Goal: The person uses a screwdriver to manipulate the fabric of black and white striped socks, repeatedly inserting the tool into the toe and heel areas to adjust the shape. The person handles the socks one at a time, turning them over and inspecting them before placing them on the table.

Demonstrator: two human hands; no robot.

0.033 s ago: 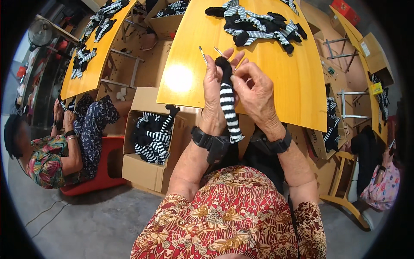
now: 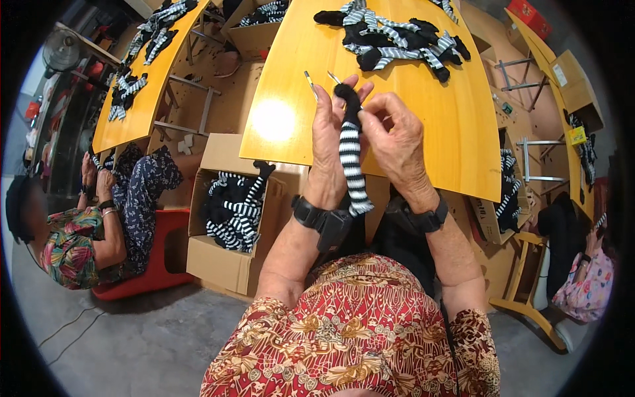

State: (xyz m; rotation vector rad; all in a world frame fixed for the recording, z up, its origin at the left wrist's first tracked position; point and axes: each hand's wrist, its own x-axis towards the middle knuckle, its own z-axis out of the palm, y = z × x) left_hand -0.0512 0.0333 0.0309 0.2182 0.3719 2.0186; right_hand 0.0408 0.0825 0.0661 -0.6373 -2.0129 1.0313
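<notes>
Lying along the palm of my left hand is a black-and-white striped sock, its black end up by the fingertips and its striped end hanging over the wrist. The left thumb and fingers are partly curled about it. Two thin metal points stick out past the left thumb and fingers; the rest of that tool is hidden. My right hand pinches with thumb and forefinger at the right edge of the sock's black part. What lies inside that pinch is too small to make out.
Black and striped socks lie heaped on the yellow table's far side. An open cardboard box of striped socks stands at left, another box at right. One person sits at far left, another at far right.
My right hand has turned and shifted slightly right, and the small yellow-orange thing by its fingertips no longer shows. The sock's black end has tilted slightly.
</notes>
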